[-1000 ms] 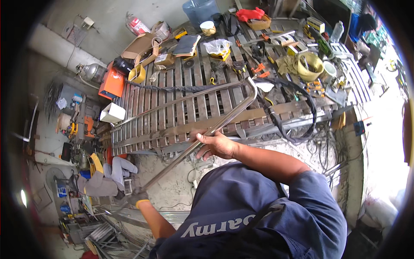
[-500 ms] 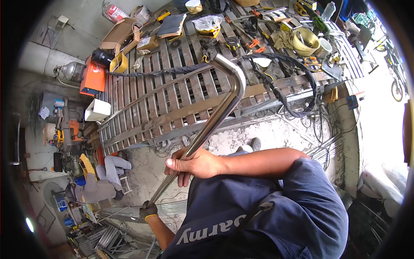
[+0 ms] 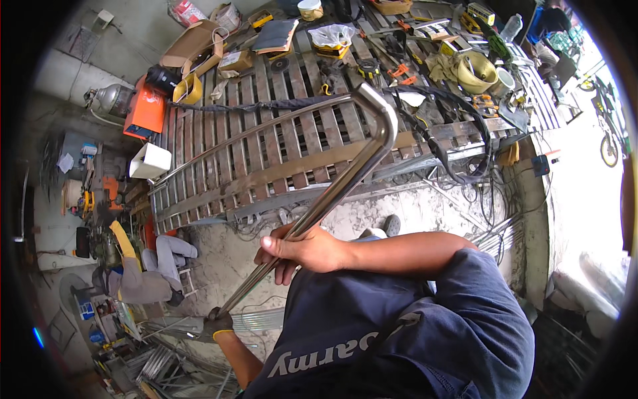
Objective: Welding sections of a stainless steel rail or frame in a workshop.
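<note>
A long, shiny metal pipe point(image 3: 345, 178) slants up from lower left to upper right in front of me, bent at its far end. My bare right hand point(image 3: 309, 249) is closed around its middle, thumb along the side and fingertips showing beneath. Down at the near end, my left hand point(image 3: 218, 324), in a dark glove with a yellow cuff, grips the pipe; its fingers are partly hard to make out. The bent end appears above a slatted metal workbench point(image 3: 266, 146); whether it touches the bench, I cannot tell.
An orange machine point(image 3: 145, 110) and a white square tube point(image 3: 150, 161) are at the bench's left. A dark cable point(image 3: 266, 105) crosses the bench, near a yellow bucket point(image 3: 476, 73) and orange clamps point(image 3: 399, 70). Another person point(image 3: 143, 282) bends over at the left.
The pipe's bent end has swung to the right. My left hand, at the near end, has shifted slightly left, while my right hand keeps its hold.
</note>
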The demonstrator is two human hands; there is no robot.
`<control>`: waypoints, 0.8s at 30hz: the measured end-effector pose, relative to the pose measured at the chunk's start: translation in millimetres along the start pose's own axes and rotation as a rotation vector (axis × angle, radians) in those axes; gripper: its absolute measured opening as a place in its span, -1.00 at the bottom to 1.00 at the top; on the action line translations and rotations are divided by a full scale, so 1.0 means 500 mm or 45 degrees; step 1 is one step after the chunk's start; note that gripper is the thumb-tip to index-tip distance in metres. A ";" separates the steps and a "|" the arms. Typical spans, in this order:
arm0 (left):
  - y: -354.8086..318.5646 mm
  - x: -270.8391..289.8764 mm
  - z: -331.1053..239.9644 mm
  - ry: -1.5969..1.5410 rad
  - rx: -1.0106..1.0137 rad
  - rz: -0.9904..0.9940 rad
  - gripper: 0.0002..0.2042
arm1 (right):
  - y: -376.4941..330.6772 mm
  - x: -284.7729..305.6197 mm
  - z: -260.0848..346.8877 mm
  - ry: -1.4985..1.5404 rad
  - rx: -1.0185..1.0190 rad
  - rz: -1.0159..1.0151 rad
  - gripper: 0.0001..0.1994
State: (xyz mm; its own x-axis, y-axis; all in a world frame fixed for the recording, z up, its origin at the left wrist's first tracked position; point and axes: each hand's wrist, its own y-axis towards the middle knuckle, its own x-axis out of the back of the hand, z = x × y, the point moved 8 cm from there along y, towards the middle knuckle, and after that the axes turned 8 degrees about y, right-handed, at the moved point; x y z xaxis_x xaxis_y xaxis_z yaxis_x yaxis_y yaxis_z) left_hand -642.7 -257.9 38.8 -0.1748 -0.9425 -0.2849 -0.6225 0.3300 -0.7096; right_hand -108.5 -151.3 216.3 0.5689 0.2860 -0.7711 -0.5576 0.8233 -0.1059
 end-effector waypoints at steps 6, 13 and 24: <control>-0.116 -0.138 0.077 0.139 0.020 0.347 -0.54 | -0.080 0.169 0.070 -0.297 -0.014 -0.406 -0.27; -0.451 -0.457 0.148 -0.091 -0.110 1.327 -0.82 | -0.388 0.656 0.261 0.176 0.618 -1.337 -0.39; -0.763 -0.583 0.391 0.330 -0.064 2.169 -0.68 | -0.964 0.882 0.180 0.457 1.102 -1.354 -0.51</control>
State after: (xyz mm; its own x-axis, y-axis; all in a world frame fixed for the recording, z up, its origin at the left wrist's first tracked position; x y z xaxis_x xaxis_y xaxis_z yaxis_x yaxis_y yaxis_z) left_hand -205.1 -98.6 266.6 -0.7170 0.4534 -0.5295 0.3587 0.8913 0.2774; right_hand 465.7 -378.1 -16.1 0.2212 -0.6815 -0.6976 0.6486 0.6370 -0.4166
